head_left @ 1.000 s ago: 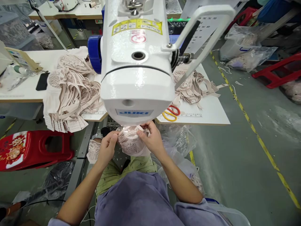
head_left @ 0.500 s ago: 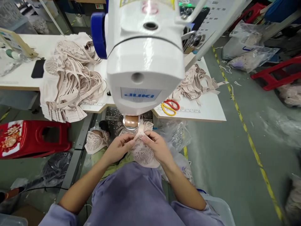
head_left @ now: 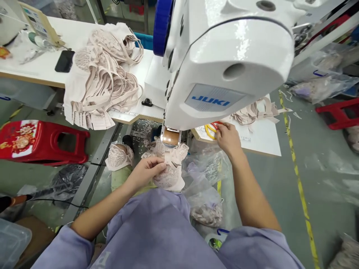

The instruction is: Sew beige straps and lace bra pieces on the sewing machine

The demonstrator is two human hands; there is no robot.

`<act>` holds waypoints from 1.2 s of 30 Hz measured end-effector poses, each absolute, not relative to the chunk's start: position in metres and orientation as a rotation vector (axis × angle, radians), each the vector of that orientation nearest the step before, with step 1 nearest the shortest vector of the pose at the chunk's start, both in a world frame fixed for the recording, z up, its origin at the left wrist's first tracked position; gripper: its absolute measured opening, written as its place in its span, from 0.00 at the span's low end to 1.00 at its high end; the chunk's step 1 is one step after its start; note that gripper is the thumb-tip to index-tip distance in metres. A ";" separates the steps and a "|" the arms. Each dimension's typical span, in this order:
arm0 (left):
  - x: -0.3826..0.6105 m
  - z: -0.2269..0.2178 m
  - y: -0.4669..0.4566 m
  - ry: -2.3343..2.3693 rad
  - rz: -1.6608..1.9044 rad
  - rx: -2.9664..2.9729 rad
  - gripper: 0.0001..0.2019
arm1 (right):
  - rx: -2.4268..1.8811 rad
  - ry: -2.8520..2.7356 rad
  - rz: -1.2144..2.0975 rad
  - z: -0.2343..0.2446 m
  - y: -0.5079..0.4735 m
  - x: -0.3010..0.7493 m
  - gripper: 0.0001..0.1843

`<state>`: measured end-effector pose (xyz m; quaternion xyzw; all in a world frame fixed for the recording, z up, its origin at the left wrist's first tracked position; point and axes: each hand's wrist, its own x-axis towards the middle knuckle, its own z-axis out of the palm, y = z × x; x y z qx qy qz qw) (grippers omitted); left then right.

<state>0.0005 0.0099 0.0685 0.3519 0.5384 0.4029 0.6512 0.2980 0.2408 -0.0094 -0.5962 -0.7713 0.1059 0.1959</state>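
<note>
My left hand [head_left: 147,171] pinches a beige lace bra piece [head_left: 169,168] that hangs just under the head of the white JUKI sewing machine [head_left: 224,63]. My right hand [head_left: 228,138] has reached out to the table's front edge and rests its fingers on the yellow and red scissors [head_left: 211,129], which the machine head partly hides. Whether the fingers are closed round the handles is hidden. A second lace cup [head_left: 119,157] lies on my left knee.
A pile of beige bras with straps [head_left: 98,82] lies on the white table [head_left: 263,138] at the left, a smaller pile [head_left: 258,112] at the right. A black phone [head_left: 64,61], a red stool [head_left: 42,142] and plastic bags [head_left: 204,179] of pieces on the floor.
My right hand has let go of the lace piece and moved up and right to the scissors. My left hand still holds the piece. The view has shifted closer to the machine.
</note>
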 end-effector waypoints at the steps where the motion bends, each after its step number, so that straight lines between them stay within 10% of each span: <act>1: -0.001 0.068 0.008 1.215 0.932 0.778 0.15 | -1.683 -2.225 0.258 -0.013 0.247 0.302 0.22; 16: -0.007 0.064 -0.002 1.199 1.009 0.686 0.14 | -1.559 -2.079 0.147 -0.009 0.205 0.289 0.22; 26: -0.006 0.064 0.001 1.283 0.992 0.728 0.16 | -0.820 -2.350 1.124 0.014 0.065 0.208 0.22; 36: -0.034 0.046 0.015 1.158 0.851 0.393 0.24 | -0.686 -2.627 1.060 0.020 0.047 0.189 0.15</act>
